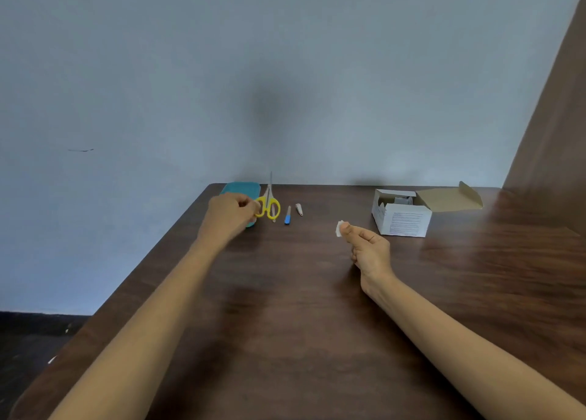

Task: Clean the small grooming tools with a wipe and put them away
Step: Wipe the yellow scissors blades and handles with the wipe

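Note:
Small scissors (269, 204) with yellow handles stand blades-up at the far left of the dark wooden table (301, 293). My left hand (230, 213) pinches one yellow handle loop. Behind that hand lies a teal case (241, 189), partly hidden. Right of the scissors, a blue-handled tool (287, 215) and a short pale tool (299, 209) lie on the table. My right hand (367, 247) hovers mid-table, palm turned up, pinching a small white wipe (339, 228) between thumb and fingers.
An open white cardboard box (401, 218) with its brown flap folded back sits at the far right. A grey wall runs along the table's far edge, and a brown panel rises at the right. The table's left edge drops to a dark floor.

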